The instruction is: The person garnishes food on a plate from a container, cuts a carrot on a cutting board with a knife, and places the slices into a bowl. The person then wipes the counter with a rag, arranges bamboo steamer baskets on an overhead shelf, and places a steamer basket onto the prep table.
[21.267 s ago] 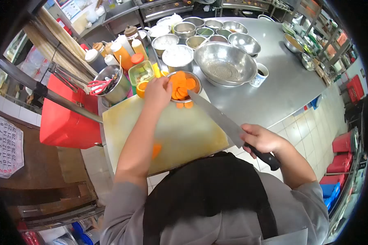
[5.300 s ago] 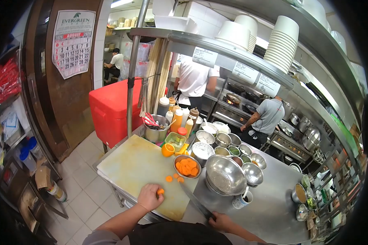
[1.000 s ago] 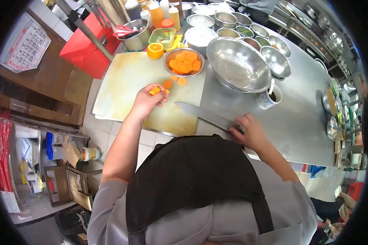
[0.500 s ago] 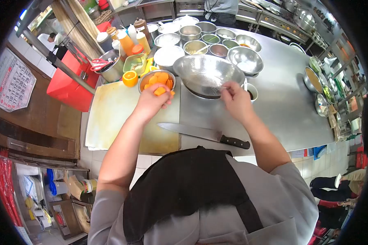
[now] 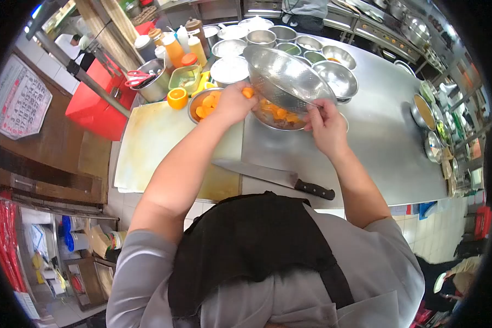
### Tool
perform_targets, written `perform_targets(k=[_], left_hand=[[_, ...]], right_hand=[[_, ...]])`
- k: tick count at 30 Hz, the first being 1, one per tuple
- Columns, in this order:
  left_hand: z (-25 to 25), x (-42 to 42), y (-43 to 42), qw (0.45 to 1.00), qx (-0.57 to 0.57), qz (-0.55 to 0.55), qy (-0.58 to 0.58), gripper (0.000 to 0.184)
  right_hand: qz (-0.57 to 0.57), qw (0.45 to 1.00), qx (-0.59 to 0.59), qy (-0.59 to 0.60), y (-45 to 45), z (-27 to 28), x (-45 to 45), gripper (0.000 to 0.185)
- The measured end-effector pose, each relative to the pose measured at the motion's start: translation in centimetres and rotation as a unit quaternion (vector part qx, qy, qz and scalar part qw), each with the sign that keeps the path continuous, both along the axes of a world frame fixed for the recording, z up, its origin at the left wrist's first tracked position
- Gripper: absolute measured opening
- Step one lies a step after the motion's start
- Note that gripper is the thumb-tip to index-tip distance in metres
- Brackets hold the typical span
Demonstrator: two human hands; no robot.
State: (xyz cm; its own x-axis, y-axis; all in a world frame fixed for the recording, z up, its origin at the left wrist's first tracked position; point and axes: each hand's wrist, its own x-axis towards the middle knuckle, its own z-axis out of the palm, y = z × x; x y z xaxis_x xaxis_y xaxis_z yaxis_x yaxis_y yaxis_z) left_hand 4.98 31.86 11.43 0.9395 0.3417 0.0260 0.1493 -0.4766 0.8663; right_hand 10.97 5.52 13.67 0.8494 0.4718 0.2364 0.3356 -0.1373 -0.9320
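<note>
My right hand [image 5: 325, 123] grips the near rim of a perforated metal colander [image 5: 290, 76], which is tilted up. Beneath it a metal bowl [image 5: 273, 124] holds orange pieces [image 5: 279, 113]. My left hand [image 5: 236, 104] is closed on an orange piece [image 5: 247, 92] beside that bowl's left edge. Partly behind my left wrist stands a small metal bowl [image 5: 193, 109] of orange slices [image 5: 206, 103]. A knife with a black handle [image 5: 314, 189] lies across the right edge of the cutting board [image 5: 153, 142] and the steel table, untouched.
A cut orange [image 5: 177, 98] sits at the board's far edge, near squeeze bottles [image 5: 173, 50] and a pot of utensils [image 5: 153, 82]. Several metal bowls [image 5: 336, 79] stand behind the colander. A red cooler [image 5: 98, 104] is at left. Other people are in the background.
The colander has been lifted and tilted by my right hand, uncovering the bowl of orange pieces below. My left hand has moved right, from the small bowl to the uncovered one.
</note>
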Motion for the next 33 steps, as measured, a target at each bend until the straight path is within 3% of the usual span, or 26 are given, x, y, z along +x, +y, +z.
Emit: perform_targets(k=[5, 8, 12, 15, 19, 21, 24, 27, 30, 33], left_hand=[[-1.5, -0.1, -2.6, 0.979, 0.179, 0.044, -0.085, 0.03], [-1.5, -2.2, -5.2, 0.991, 0.131, 0.016, 0.003, 0.031], [-1.4, -6.8, -7.1, 0.992, 0.122, -0.005, -0.022, 0.035], [-3.9, -11.1, -5.8, 0.995, 0.086, 0.022, -0.046, 0.037], [-4.0, -17.4, -2.5, 0.988, 0.016, 0.142, 0.058, 0.035], [-4.4, -19.5, -0.6, 0.966, -0.095, 0.222, 0.092, 0.033], [-7.0, -20.7, 2.6, 0.957, -0.011, 0.288, 0.029, 0.031], [-7.6, -20.6, 4.9, 0.924, 0.216, 0.311, -0.047, 0.026], [-8.3, -20.8, 5.8, 0.913, 0.27, 0.304, -0.036, 0.038], [-8.2, -20.7, 5.7, 0.906, 0.271, 0.323, -0.034, 0.044]], right_hand=[[0.011, 0.999, 0.036, -0.022, 0.2, -1.6, 1.1, 0.014], [0.011, 0.999, 0.022, -0.02, -0.1, -2.0, 1.1, 0.015], [0.043, 0.998, 0.019, -0.03, -0.4, -4.8, 1.5, 0.019], [0.104, 0.991, -0.078, -0.036, -1.1, -5.4, 1.2, 0.026], [0.111, 0.979, -0.152, -0.078, -1.9, -1.7, -2.4, 0.034], [0.139, 0.973, -0.165, -0.081, -2.6, -1.7, -3.2, 0.038], [0.193, 0.939, -0.24, -0.151, -2.9, -3.8, -3.8, 0.033], [0.215, 0.915, -0.304, -0.156, -2.3, -3.1, -5.5, 0.03], [0.23, 0.896, -0.365, -0.105, -1.3, -3.2, -6.6, 0.031], [0.235, 0.894, -0.351, -0.15, 0.8, -4.2, -7.1, 0.035]])
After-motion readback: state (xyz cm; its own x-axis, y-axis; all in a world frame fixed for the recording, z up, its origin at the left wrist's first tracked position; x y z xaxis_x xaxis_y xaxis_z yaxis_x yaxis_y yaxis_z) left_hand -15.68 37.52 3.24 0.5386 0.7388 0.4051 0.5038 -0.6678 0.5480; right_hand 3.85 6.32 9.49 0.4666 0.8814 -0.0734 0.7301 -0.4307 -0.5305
